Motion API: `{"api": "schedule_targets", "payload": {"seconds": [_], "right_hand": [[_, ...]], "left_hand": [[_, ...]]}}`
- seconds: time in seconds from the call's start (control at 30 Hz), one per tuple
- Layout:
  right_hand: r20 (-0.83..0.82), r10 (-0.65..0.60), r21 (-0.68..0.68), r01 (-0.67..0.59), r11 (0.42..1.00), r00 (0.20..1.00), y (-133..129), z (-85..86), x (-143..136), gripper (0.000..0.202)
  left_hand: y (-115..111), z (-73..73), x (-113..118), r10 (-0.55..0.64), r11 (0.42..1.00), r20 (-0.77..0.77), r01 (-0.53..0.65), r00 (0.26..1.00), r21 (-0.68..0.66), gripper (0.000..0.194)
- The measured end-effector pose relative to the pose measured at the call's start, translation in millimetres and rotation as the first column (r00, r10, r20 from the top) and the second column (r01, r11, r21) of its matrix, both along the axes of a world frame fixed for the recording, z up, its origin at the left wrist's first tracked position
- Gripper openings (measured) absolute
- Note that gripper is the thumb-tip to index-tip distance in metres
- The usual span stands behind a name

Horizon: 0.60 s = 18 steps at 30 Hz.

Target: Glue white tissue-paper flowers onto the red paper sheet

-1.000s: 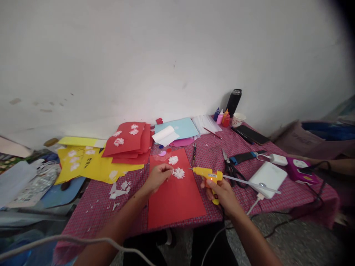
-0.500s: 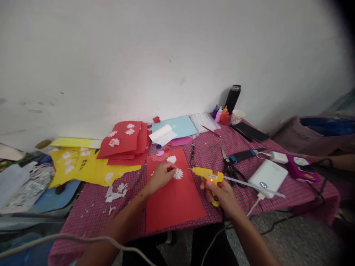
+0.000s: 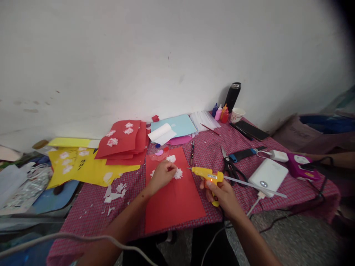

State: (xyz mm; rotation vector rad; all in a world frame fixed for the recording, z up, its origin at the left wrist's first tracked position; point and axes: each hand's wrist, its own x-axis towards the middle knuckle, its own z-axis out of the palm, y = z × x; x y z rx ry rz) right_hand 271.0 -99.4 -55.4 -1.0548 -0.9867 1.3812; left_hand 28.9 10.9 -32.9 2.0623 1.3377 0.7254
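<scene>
My right hand (image 3: 219, 192) is wrapped round the handle of a yellow glue gun (image 3: 206, 174), whose lit spot glows orange. A long clear glue stick (image 3: 255, 187) sticks out of its back, and its nozzle points left. Over a sheet of red paper (image 3: 177, 203), my left hand (image 3: 163, 174) is closed in a pinch; what its fingertips hold, if anything, is too small to tell. Right beside those fingertips lies a white paper flower (image 3: 178, 174). Another white flower (image 3: 171, 159) sits above it on the sheet, and a third is partly hidden behind my left hand.
Black scissors (image 3: 233, 169), a white power bank (image 3: 269, 178) and a purple socket block (image 3: 301, 168) lie to the right. Red cards (image 3: 122, 140) with flowers rest on yellow paper (image 3: 91, 168) at left. A pale cable (image 3: 83, 238) crosses the front. A tall black flask (image 3: 232, 98) stands behind.
The view has shifted very slightly. Both hands, the glue gun and the red sheet stay nearly where they were.
</scene>
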Motion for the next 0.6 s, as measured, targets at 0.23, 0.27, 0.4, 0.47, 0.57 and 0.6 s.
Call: {"api": "schedule_targets", "payload": {"seconds": [0.23,0.27,0.4,0.47,0.57,0.6], "right_hand": [[0.008,-0.009,-0.018,0.009,1.0,1.0,0.5,6.8,-1.1,0.037],[0.009,-0.006,-0.016,0.007,1.0,1.0,0.6,6.3,-1.0,0.037],[0.007,-0.003,-0.01,0.003,1.0,1.0,0.2,3.4,-0.6,0.035],[-0.002,-0.004,-0.005,0.004,1.0,1.0,-0.1,3.1,-0.6,0.034],[0.009,0.005,-0.012,-0.005,1.0,1.0,-0.4,4.8,-0.6,0.035],[0.012,0.006,-0.017,-0.006,1.0,1.0,-0.4,5.6,-0.7,0.036]], "left_hand": [[-1.2,-0.6,1.8,0.016,1.0,-0.014,-0.016,1.0,-0.004,0.014],[-1.7,-1.1,1.8,0.016,1.0,-0.016,-0.016,1.0,-0.005,0.015],[-2.8,-4.4,0.9,0.013,1.0,-0.03,-0.013,0.999,0.002,0.015],[-3.1,-6.0,0.2,0.013,1.0,-0.04,-0.012,0.999,0.006,0.015],[-3.6,-7.5,-0.9,0.013,1.0,-0.069,-0.012,0.998,0.013,0.015],[-3.8,-7.7,-1.3,0.01,1.0,-0.08,-0.008,0.997,0.018,0.015]]}}
